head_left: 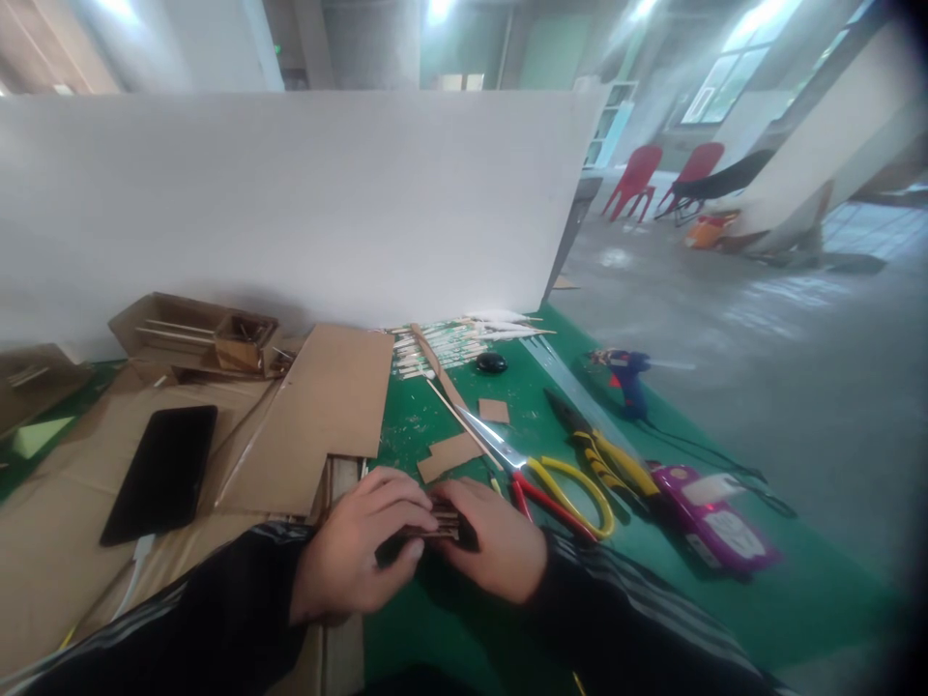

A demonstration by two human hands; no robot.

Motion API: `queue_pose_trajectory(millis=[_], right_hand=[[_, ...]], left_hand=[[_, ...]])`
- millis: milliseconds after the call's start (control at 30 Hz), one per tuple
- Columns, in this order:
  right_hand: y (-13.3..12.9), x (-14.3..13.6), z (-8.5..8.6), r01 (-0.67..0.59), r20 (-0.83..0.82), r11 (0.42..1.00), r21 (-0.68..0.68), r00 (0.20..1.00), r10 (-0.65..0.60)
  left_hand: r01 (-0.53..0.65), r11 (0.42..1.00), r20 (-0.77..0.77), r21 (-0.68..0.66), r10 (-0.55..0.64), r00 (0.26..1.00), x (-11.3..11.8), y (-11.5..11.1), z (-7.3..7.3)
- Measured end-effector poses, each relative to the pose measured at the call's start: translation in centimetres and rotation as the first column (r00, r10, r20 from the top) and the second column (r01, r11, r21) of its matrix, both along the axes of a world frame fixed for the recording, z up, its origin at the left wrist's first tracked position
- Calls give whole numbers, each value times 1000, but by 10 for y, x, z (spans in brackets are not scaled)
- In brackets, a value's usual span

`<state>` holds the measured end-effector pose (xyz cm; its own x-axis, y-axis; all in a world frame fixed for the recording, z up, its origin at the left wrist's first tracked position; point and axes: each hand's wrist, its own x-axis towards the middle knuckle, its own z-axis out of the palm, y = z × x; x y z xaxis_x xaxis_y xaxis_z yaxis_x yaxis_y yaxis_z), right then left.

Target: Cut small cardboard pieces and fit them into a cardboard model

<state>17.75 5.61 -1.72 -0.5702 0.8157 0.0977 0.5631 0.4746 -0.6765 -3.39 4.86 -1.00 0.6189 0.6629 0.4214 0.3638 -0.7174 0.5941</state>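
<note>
Both hands meet at the near side of the green tabletop around a small stack of brown cardboard strips [448, 525], whose layered edges show between them. My left hand [369, 541] is curled on its left end, thumb below and fingers above. From the other side my right hand [497, 541] closes over the right end, its fingertips partly hidden. Just beyond lie cardboard scraps [453, 454]. Scissors [536, 474] with a yellow and a red handle rest beside my right hand. Next to my left hand is a flat cardboard sheet [326, 416].
Yellow-black pliers [601, 445], a purple-pink box [714, 517] and a blue glue gun [629, 377] lie right. White-tipped sticks [442, 348] and a black round object [491, 362] lie beyond. A phone [163, 474] and a cardboard box [181, 333] are left. A white panel [290, 203] stands behind.
</note>
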Motion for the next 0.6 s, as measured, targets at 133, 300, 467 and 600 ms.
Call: queue_pose_trajectory(millis=[133, 300, 467, 600], right_hand=[[-1, -1, -3, 20, -24, 1000, 7, 1000, -20], [0, -1, -5, 22, -33, 1000, 14, 999, -21], [-1, -1, -5, 18, -37, 1000, 17, 999, -17], [-1, -1, -5, 22, -41, 999, 24, 999, -21]], left_hand=[[5, 997, 22, 79, -6, 1000, -1, 1, -4], [-4, 989, 37, 146, -1, 999, -2, 3, -7], [-17, 986, 33, 165, 11, 999, -2, 4, -8], [-67, 991, 49, 115, 62, 997, -3, 3, -8]])
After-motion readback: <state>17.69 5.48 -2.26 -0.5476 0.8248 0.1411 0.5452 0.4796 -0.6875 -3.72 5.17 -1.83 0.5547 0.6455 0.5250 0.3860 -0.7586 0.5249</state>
